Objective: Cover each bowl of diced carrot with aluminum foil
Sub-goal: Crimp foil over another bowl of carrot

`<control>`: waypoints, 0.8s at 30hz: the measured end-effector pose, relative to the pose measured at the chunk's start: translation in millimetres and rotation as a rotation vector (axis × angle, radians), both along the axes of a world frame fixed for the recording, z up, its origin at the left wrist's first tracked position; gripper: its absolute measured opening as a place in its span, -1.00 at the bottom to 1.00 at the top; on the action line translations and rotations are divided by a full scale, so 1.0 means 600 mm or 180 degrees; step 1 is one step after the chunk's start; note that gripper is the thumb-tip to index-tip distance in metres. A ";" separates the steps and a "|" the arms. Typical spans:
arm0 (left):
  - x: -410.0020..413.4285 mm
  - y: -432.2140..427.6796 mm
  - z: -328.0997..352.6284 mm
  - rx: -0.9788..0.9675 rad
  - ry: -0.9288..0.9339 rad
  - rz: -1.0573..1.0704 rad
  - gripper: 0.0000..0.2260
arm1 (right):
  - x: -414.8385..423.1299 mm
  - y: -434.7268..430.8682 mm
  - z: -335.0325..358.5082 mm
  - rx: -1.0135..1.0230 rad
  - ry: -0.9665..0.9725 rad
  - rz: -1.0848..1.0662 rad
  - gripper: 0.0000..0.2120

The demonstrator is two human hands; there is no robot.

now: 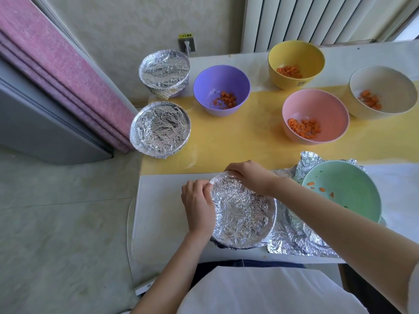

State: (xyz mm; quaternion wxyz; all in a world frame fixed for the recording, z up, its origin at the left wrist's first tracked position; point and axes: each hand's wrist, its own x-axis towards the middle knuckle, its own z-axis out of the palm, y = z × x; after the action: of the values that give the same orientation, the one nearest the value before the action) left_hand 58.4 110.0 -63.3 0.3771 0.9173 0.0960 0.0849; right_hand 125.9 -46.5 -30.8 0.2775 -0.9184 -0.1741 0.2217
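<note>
I am looking down through the head camera at a white table (163, 211) with a yellow strip (249, 137) running across it. The front bowl (271, 223) is sitting at the near edge, right before the person, with a crinkled foil cover (242, 214) lying over its whole mouth. The left hand (197, 207) is hugging the bowl's left side, its fingers curling in and pinching the foil at the rim. The right hand (249, 177) is reaching over the far rim, fingers bent down around the edge and gripping the foil there. Just to the right, a green bowl (344, 191) holding a few bits of diced carrot (310, 183) is sitting uncovered on a loose foil sheet (294, 236), which is sticking out past it at the far and near sides. Further back, four more bowls are standing open with carrot inside: a pink bowl (315, 116), a purple bowl (221, 89), a yellow bowl (295, 62) and a cream bowl (383, 91) at the right edge. At the table's left edge, two covered bowls are standing one behind the other, the nearer covered bowl (161, 129) and the farther covered bowl (164, 71), both wearing foil tucked down over their rims.
</note>
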 end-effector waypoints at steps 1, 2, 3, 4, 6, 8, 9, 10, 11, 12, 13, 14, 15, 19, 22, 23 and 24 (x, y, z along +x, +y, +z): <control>0.000 0.000 0.001 0.0048 -0.0003 -0.0052 -0.93 | -0.003 -0.002 -0.004 0.0043 -0.0062 -0.0063 -0.75; 0.001 -0.001 0.001 0.0089 0.0002 -0.0096 -0.93 | -0.007 -0.005 -0.007 0.0074 -0.0136 -0.0118 -0.77; 0.001 -0.003 0.002 0.0119 0.0009 -0.0124 -0.93 | -0.009 -0.007 -0.010 0.0092 -0.0196 -0.0163 -0.78; 0.001 -0.004 0.004 0.0137 0.0023 -0.0139 -0.93 | -0.011 -0.008 -0.012 0.0102 -0.0236 -0.0190 -0.78; 0.001 -0.006 0.004 0.0166 0.0048 -0.0150 -0.93 | -0.012 -0.010 -0.013 0.0106 -0.0236 -0.0199 -0.78; 0.000 -0.005 0.004 0.0182 0.0038 -0.0139 -0.93 | -0.010 -0.008 -0.007 0.0107 -0.0139 -0.0155 -0.76; -0.002 -0.004 0.004 0.0189 0.0040 -0.0123 -0.93 | -0.009 -0.005 -0.004 0.0101 -0.0072 -0.0129 -0.74; -0.004 -0.004 0.004 0.0187 0.0058 -0.0097 -0.93 | -0.010 -0.002 -0.001 0.0103 -0.0032 -0.0117 -0.73; -0.008 -0.005 0.004 0.0163 0.0082 -0.0052 -0.92 | -0.010 -0.001 0.001 0.0114 -0.0005 -0.0145 -0.72; -0.013 -0.005 0.005 0.0115 0.0112 0.0019 -0.91 | -0.011 0.000 0.002 0.0148 -0.0004 -0.0203 -0.71; -0.020 -0.006 0.006 0.0050 0.0153 0.0109 -0.91 | -0.011 -0.001 0.003 0.0182 -0.0009 -0.0275 -0.71; -0.026 -0.006 0.006 -0.0016 0.0206 0.0192 -0.90 | -0.011 -0.002 0.002 0.0208 -0.0012 -0.0323 -0.72; -0.030 -0.004 0.008 -0.0060 0.0253 0.0223 -0.89 | -0.012 -0.002 0.002 0.0221 0.0000 -0.0328 -0.72; -0.023 0.006 0.015 -0.0330 0.0524 -0.0031 -0.92 | -0.014 -0.002 0.001 0.0196 0.0021 -0.0180 -0.74; -0.011 0.006 0.022 -0.0583 0.0746 -0.0263 -0.73 | -0.014 -0.002 0.003 0.0060 -0.0033 -0.0031 -0.73; -0.010 0.005 0.021 -0.0511 0.0718 -0.0298 -0.73 | -0.014 -0.001 0.005 0.0023 -0.0063 -0.0009 -0.73; -0.010 0.005 0.020 -0.0412 0.0670 -0.0309 -0.73 | -0.013 -0.002 0.003 0.0000 -0.0087 -0.0002 -0.74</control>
State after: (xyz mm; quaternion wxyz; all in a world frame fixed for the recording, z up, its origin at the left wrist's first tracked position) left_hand 52.5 113.0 -51.4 0.4270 0.8984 0.0958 -0.0365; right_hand 117.8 -47.4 -28.7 0.2751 -0.9214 -0.1776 0.2091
